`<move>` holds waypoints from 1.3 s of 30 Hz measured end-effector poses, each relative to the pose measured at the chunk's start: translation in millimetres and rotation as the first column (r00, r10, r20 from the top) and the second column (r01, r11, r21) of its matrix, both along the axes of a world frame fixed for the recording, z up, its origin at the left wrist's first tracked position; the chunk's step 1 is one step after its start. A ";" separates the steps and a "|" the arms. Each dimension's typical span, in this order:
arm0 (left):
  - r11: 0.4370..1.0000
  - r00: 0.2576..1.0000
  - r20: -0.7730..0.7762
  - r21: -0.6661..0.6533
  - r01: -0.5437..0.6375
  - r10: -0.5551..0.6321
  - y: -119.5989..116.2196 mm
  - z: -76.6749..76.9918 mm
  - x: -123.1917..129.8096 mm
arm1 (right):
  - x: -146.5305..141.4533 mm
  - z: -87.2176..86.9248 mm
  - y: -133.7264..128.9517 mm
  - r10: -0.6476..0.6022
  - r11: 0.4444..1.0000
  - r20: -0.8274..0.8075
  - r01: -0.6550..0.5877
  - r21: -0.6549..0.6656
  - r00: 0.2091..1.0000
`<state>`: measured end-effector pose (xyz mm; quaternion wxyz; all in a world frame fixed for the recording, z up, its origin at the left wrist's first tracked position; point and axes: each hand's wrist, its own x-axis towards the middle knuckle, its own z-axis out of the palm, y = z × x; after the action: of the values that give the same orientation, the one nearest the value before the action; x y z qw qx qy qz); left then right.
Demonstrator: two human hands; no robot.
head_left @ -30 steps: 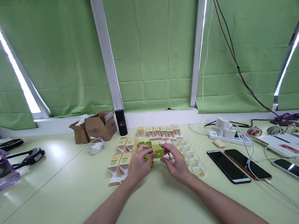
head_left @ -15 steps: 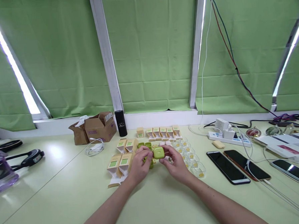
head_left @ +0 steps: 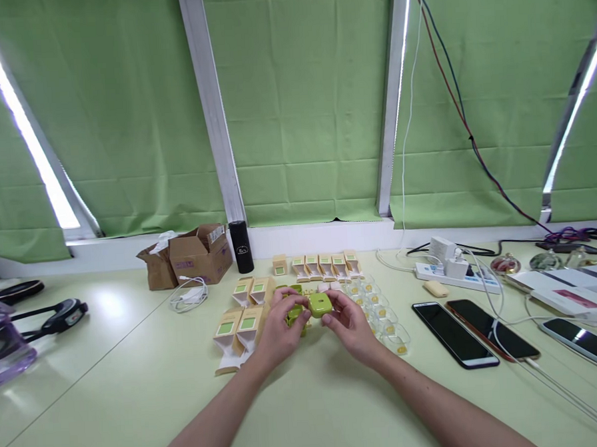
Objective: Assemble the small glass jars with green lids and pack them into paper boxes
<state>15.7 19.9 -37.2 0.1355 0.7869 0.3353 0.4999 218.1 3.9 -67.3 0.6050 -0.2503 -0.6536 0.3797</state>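
Between my two hands, just above the table, is a small green square case (head_left: 321, 305) with rounded corners and a dimple in its top. My right hand (head_left: 351, 326) pinches its right side between thumb and fingers. The fingertips of my left hand (head_left: 280, 326) are closed at its left edge. More green cases (head_left: 294, 313) lie behind my left fingers, partly hidden. Small cardboard boxes with green windows (head_left: 250, 323) stand left of my left hand. Clear plastic cups with yellow spots (head_left: 395, 338) sit in rows beyond my right hand.
A row of small cartons (head_left: 325, 267) stands at the back. Farther left are an open cardboard box (head_left: 200, 254), a black cylinder (head_left: 241, 246) and a white cable (head_left: 189, 294). On the right lie phones (head_left: 455, 334), a power strip (head_left: 459, 278) and loose cables.
The green case has turned and tilted a little between my fingers and shifted slightly right. Both hands stay in nearly the same place.
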 end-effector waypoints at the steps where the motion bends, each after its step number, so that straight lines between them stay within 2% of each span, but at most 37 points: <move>1: 1.000 1.000 0.005 -0.001 -0.012 0.012 -0.2 0.0 0.0 | 0.3 0.7 -0.3 0.007 1.000 0.000 -0.007 -0.005 1.000; 6: 1.000 0.999 -0.042 0.022 -0.005 0.006 -3.3 -1.6 1.1 | 1.9 3.8 -2.2 0.067 0.998 -0.024 -0.067 -0.020 0.997; 13: 0.975 0.976 -0.218 0.220 0.042 0.007 -7.5 -7.4 5.7 | 1.4 5.1 -4.0 0.101 0.992 0.022 -0.099 -0.077 0.995; 17: 0.969 0.974 -0.227 0.243 0.037 0.020 -7.3 -8.6 6.0 | 3.5 9.4 -3.4 0.026 0.998 0.101 -0.020 -0.059 0.995; 20: 0.978 0.991 -0.129 0.207 -0.001 0.029 -6.0 -6.1 5.6 | 11.7 15.2 -0.7 -0.135 0.991 0.187 0.136 0.008 0.973; 22: 0.987 0.999 -0.037 0.156 -0.034 0.040 -3.5 -4.2 4.8 | 20.2 20.2 1.9 -0.299 0.954 0.293 0.282 0.098 0.908; 24: 0.995 0.996 0.058 0.067 -0.067 0.063 0.6 -3.5 3.4 | 29.5 25.6 4.3 -0.466 0.885 0.441 0.395 0.247 0.767; 27: 0.991 0.978 0.180 -0.100 -0.088 0.105 8.7 -5.7 1.1 | 40.1 33.1 5.7 -0.591 0.805 0.663 0.388 0.449 0.459; 29: 0.982 0.965 0.238 -0.181 -0.063 0.106 13.7 -7.7 0.3 | 43.7 37.2 4.7 -0.578 0.806 0.754 0.361 0.469 0.312; 31: 0.971 0.952 0.297 -0.238 -0.003 0.076 16.7 -8.8 0.4 | 45.3 40.6 2.4 -0.530 0.830 0.812 0.347 0.437 0.245; 35: 0.940 0.918 0.397 -0.313 0.137 -0.002 16.3 -6.5 1.4 | 47.5 45.1 -2.3 -0.443 0.878 0.877 0.288 0.383 0.184; 39: 0.935 0.921 0.389 -0.322 0.152 -0.016 13.0 -3.1 1.1 | 48.4 42.9 -3.7 -0.447 0.879 0.889 0.230 0.418 0.094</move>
<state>16.8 32.8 -40.3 0.3554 0.6527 0.3507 0.5698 266.6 0.2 -24.3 0.1402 -0.5227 -0.8376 -0.0750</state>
